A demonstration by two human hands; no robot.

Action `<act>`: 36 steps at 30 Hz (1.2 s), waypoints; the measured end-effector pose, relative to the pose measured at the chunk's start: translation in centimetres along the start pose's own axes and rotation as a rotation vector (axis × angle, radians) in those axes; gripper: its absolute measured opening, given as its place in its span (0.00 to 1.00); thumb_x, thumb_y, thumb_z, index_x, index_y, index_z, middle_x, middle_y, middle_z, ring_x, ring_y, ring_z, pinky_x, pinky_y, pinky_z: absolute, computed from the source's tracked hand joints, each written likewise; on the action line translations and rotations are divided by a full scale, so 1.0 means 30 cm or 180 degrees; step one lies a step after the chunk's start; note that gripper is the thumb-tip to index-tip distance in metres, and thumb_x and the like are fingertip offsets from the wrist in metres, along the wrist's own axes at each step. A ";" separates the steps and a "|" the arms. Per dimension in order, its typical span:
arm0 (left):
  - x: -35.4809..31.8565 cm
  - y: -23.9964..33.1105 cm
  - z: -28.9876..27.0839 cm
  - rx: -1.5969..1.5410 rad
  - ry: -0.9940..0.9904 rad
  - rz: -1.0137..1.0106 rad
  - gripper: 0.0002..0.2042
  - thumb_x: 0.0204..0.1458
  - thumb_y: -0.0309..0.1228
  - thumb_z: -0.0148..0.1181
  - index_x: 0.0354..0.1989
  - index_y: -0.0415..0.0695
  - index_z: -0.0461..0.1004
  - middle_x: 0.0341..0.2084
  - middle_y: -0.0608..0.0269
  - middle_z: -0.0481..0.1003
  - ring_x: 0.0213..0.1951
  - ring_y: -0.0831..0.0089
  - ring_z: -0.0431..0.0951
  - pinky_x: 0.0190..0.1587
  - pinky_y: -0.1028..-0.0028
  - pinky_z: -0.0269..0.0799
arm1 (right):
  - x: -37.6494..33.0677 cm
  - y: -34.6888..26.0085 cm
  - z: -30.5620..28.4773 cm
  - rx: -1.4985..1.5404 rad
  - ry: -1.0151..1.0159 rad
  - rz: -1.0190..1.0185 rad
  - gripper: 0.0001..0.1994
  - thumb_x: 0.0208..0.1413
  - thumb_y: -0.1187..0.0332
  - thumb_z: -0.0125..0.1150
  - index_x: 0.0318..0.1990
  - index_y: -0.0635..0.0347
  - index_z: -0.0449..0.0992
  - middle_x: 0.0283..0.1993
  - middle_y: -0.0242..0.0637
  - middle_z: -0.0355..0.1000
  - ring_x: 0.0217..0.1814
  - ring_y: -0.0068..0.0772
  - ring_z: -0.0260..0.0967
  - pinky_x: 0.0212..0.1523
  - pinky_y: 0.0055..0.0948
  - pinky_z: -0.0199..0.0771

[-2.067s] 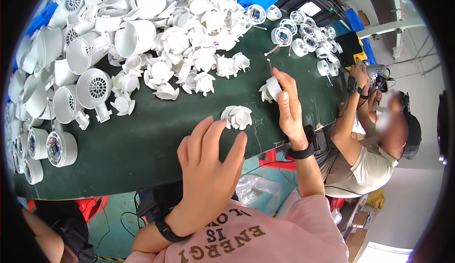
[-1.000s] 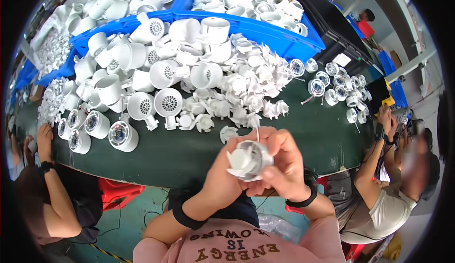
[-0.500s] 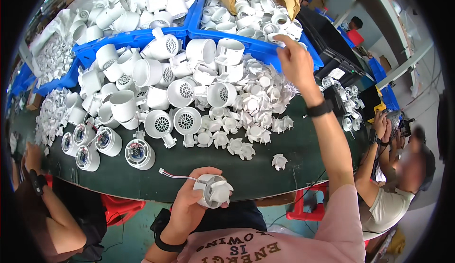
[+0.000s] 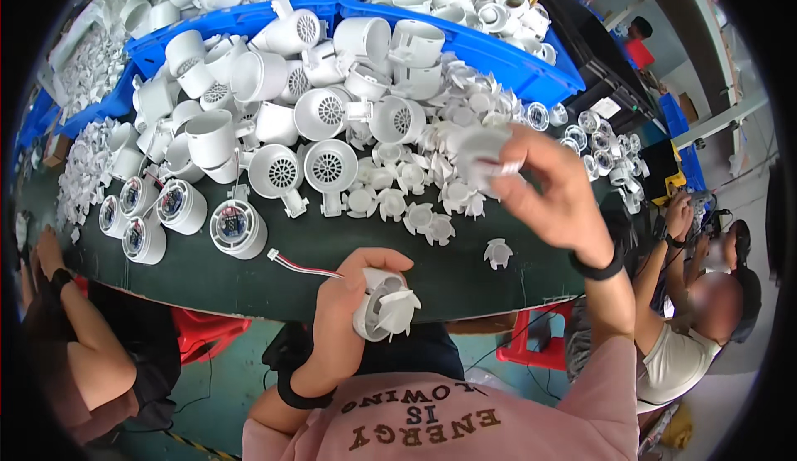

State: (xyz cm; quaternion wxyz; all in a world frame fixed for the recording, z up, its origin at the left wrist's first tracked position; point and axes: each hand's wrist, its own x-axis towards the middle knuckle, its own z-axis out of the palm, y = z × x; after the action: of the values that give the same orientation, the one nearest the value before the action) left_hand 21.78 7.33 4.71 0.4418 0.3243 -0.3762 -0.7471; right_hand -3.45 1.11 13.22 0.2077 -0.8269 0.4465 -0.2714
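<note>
In my left hand is a white fan motor unit with a bladed impeller on it. A thin red, black and white wire with a small plug runs from it to the left. My right hand, raised over the table, pinches a round white plastic ring-like part, smeared by motion. Beneath that part lies a heap of loose white impellers. A single impeller lies apart from the heap.
White housings with grilles crowd the green table. Several housings with circuit boards stand at the left. Blue bins of white parts line the back. Motor units sit at right. Other people work on both sides.
My right hand has come back from the rear blue bin toward me and now holds a white ring-like part. My left hand still holds the fan unit, slightly turned.
</note>
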 end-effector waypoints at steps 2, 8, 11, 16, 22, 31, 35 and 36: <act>0.009 0.003 0.018 0.0271 0.0150 0.0148 0.28 0.57 0.53 0.37 0.42 0.36 0.67 0.29 0.55 0.73 0.31 0.73 0.73 0.33 0.77 0.68 | -0.030 -0.060 0.079 -0.0390 0.0063 -0.0650 0.24 0.42 0.68 0.70 0.48 0.64 0.68 0.40 0.44 0.72 0.42 0.41 0.74 0.44 0.31 0.72; 0.049 -0.057 0.037 0.1064 0.0346 0.0902 0.14 0.60 0.37 0.48 0.42 0.37 0.66 0.31 0.62 0.72 0.30 0.78 0.69 0.33 0.78 0.65 | -0.173 -0.123 0.224 0.0795 -0.0380 0.0411 0.42 0.38 0.74 0.74 0.61 0.62 0.53 0.42 0.45 0.70 0.41 0.43 0.74 0.43 0.36 0.75; 0.058 -0.078 0.052 0.1781 0.0171 0.1310 0.13 0.60 0.35 0.45 0.40 0.35 0.67 0.25 0.57 0.70 0.26 0.73 0.69 0.30 0.75 0.65 | -0.218 -0.080 0.291 0.1502 0.0085 0.0041 0.36 0.39 0.76 0.73 0.58 0.63 0.59 0.47 0.42 0.64 0.46 0.36 0.70 0.48 0.34 0.72; 0.056 -0.081 0.047 0.1914 0.0207 0.1128 0.25 0.62 0.48 0.34 0.40 0.35 0.67 0.30 0.61 0.70 0.31 0.78 0.67 0.33 0.78 0.62 | -0.264 -0.091 0.332 0.1835 0.0523 0.0271 0.23 0.47 0.75 0.67 0.52 0.67 0.67 0.53 0.43 0.58 0.52 0.31 0.62 0.54 0.29 0.66; 0.062 -0.102 0.078 0.1743 0.0055 0.1425 0.17 0.60 0.37 0.39 0.39 0.33 0.67 0.26 0.53 0.72 0.25 0.69 0.71 0.28 0.72 0.66 | -0.268 -0.093 0.371 0.1949 0.0770 0.0273 0.20 0.57 0.67 0.59 0.54 0.68 0.68 0.53 0.45 0.59 0.50 0.32 0.62 0.49 0.28 0.67; 0.051 -0.129 0.095 0.1867 -0.0015 0.1549 0.17 0.59 0.38 0.40 0.42 0.33 0.66 0.25 0.54 0.73 0.22 0.70 0.71 0.25 0.72 0.65 | -0.276 -0.131 0.481 0.1680 0.1324 0.0095 0.27 0.64 0.58 0.43 0.63 0.70 0.54 0.61 0.55 0.52 0.62 0.47 0.54 0.61 0.42 0.54; 0.032 -0.131 0.103 0.1876 -0.0109 0.1539 0.19 0.57 0.40 0.42 0.43 0.34 0.66 0.28 0.52 0.73 0.23 0.68 0.73 0.27 0.73 0.67 | -0.277 -0.111 0.501 0.2008 0.1481 -0.0229 0.29 0.64 0.57 0.43 0.65 0.70 0.50 0.67 0.60 0.46 0.69 0.56 0.46 0.66 0.47 0.46; 0.027 -0.132 0.103 0.1879 -0.0112 0.1533 0.19 0.57 0.40 0.42 0.43 0.34 0.66 0.28 0.52 0.73 0.23 0.68 0.73 0.27 0.73 0.67 | -0.279 -0.111 0.502 0.2150 0.1500 -0.0352 0.29 0.64 0.57 0.44 0.65 0.70 0.51 0.67 0.60 0.47 0.70 0.56 0.45 0.66 0.47 0.46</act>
State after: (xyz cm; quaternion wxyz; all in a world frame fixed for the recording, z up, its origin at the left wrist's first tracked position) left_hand 17.28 8.73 2.80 0.4858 0.3270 -0.6482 -0.4868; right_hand 4.37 11.47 1.42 0.3446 -0.6503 0.3226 -0.5953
